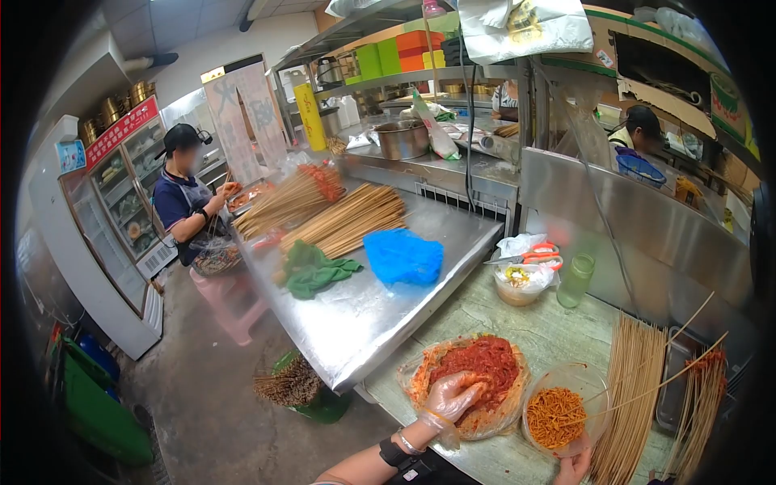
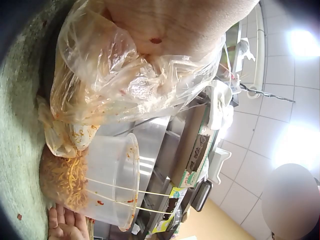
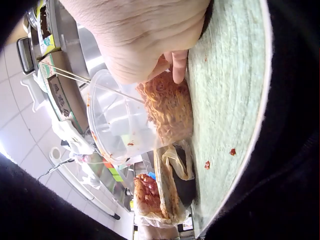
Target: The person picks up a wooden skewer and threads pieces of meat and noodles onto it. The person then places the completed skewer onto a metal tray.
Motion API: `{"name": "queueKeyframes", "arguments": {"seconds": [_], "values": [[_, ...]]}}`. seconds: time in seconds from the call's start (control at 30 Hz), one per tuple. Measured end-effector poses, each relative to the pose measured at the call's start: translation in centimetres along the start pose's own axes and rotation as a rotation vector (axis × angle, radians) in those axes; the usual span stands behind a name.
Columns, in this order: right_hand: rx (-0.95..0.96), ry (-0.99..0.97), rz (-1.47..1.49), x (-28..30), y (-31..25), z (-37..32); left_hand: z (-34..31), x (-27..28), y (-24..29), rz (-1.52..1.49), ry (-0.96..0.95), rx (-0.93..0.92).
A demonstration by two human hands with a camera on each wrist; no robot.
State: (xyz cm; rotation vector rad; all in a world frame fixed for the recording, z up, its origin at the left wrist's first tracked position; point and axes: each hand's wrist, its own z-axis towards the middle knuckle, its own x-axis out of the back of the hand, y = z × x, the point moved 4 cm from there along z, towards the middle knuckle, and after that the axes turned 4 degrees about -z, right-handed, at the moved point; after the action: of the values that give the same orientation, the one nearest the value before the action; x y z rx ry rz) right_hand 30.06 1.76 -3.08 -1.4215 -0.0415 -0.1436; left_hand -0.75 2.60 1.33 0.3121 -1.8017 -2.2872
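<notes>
My left hand (image 1: 453, 400), in a thin clear plastic glove, rests at the near edge of a heap of red seasoned meat (image 1: 493, 360) lying in an opened plastic bag (image 1: 412, 372). Its fingertips meet the meat, and I cannot tell whether they pinch any. To the right stands a clear plastic tub (image 2: 112, 175) with thin orange-brown strips (image 1: 554, 416) in its lower part. Two thin skewers (image 2: 130, 189) lean out of it. My bare right hand (image 3: 140, 40) is at the tub's near side, fingers (image 2: 62, 215) fairly straight against its lower wall.
Bare wooden skewers (image 1: 626, 396) lie right of the tub, with loaded skewers (image 1: 703, 380) beyond. Behind are a green glass (image 1: 575, 281) and orange-handled scissors (image 1: 541, 256) on a bowl. A steel table (image 1: 323, 339) holds skewers, a blue bag (image 1: 402, 257) and a green cloth (image 1: 315, 269). Another person (image 1: 186, 186) sits left.
</notes>
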Motion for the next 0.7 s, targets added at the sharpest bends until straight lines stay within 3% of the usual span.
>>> {"name": "queueKeyframes", "arguments": {"seconds": [0.17, 0.27, 0.33, 0.47, 0.57, 0.7], "values": [[-0.214, 0.064, 0.395, 2.5, 6.7, 0.2, 0.0, -0.1, -0.6, -0.064, 0.002, 0.016], [-0.232, 0.051, 0.587, 0.7, -1.2, 0.3, 0.2, 0.1, -1.5, -0.035, -0.031, 0.009], [-0.261, 0.046, 0.639, 0.7, -1.8, 0.4, 0.1, 0.1, -2.0, -0.067, -0.033, 0.024], [-0.312, 0.088, 0.816, 1.0, -1.4, 0.4, 0.1, -0.1, -1.1, -0.078, 0.0, 0.019], [-0.187, 0.021, 0.867, 2.2, 0.5, 0.4, 0.1, 0.0, -0.8, -0.031, 0.005, 0.013], [-0.233, 0.064, 0.993, 3.4, 3.6, 0.4, 0.1, 0.1, -1.2, 0.018, 0.009, -0.02]]}}
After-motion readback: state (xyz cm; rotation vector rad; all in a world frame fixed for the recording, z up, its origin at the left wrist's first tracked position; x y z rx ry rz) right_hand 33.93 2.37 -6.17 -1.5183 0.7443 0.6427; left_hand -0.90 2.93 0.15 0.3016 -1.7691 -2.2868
